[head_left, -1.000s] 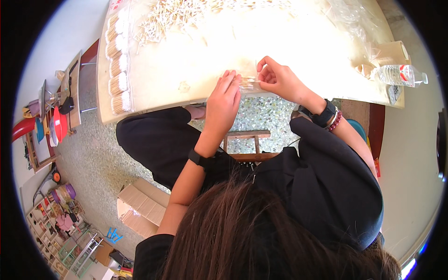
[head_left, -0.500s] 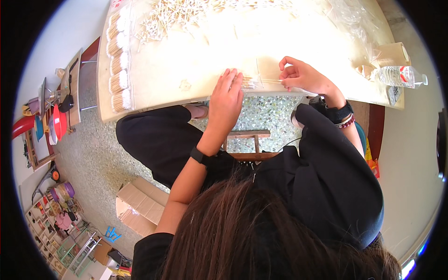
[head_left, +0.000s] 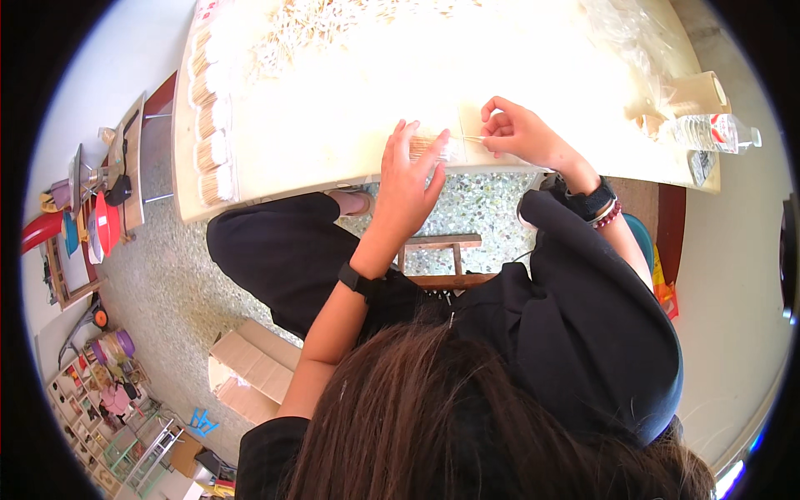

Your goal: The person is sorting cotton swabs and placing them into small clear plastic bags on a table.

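A small bundle of wooden-stick cotton swabs [head_left: 425,148] lies in a clear plastic bag near the table's front edge. Over it rests my left hand [head_left: 404,187], its fingers spread and touching the bag. My right hand [head_left: 529,137] is just to the right, thumb and forefinger pinched on one or a few cotton swabs [head_left: 472,138] that point left toward the bag's mouth. Glare washes out the bag's edges, so I cannot tell whether the swab tips are inside it. A row of filled swab packs [head_left: 208,154] lines the table's left side.
Loose swabs [head_left: 312,29] are heaped at the table's far side. On the right are crumpled clear plastic bags [head_left: 625,33], a tan roll [head_left: 700,93] and a water bottle [head_left: 712,133] on its side. An open cardboard box [head_left: 258,362] stands on the floor at left.
My left hand's fingers have spread apart, showing more of the bundle. My right hand has shifted slightly left with its swabs, nearer the bag.
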A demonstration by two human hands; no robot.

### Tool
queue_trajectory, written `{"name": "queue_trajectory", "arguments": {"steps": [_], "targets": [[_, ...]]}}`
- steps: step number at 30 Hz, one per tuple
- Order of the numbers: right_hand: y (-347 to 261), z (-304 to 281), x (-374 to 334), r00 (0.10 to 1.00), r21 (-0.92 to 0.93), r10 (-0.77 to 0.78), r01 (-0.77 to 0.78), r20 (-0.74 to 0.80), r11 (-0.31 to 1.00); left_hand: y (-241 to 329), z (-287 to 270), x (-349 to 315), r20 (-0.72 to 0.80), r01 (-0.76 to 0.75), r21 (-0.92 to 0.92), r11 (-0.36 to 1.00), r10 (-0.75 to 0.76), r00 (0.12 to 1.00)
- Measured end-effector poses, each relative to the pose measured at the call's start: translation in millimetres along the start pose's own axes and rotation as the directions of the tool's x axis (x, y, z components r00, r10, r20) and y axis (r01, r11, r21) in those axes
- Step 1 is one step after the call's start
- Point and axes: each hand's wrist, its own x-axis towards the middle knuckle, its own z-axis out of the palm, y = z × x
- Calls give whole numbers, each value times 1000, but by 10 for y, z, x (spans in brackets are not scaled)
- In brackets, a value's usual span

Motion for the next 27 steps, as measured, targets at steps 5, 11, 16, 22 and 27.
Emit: {"name": "queue_trajectory", "arguments": {"steps": [5, 11, 16, 22, 27], "targets": [[-80, 213, 132, 961, -305, -276, 255, -24, 917, 14, 13, 10, 69, -19, 6, 1000, 19, 997], [-60, 352, 228, 922, -386, -384, 337, -50, 859, -49, 65, -24, 73, -36, 14, 999, 35, 997], [-62, 387, 190, 921, -365, -367, 299, -133, 882, -38, 100, -24, 93, -44, 155, 987, 30, 995], [-88, 319, 123, 935, -296, -328, 279, -132, 914, -17, 134, -30, 110, -22, 191, 981, 0, 994], [-51, 370, 175, 923, -367, -359, 289, -139, 884, -31, 119, -29, 114, -23, 182, 983, 2, 994]]}}
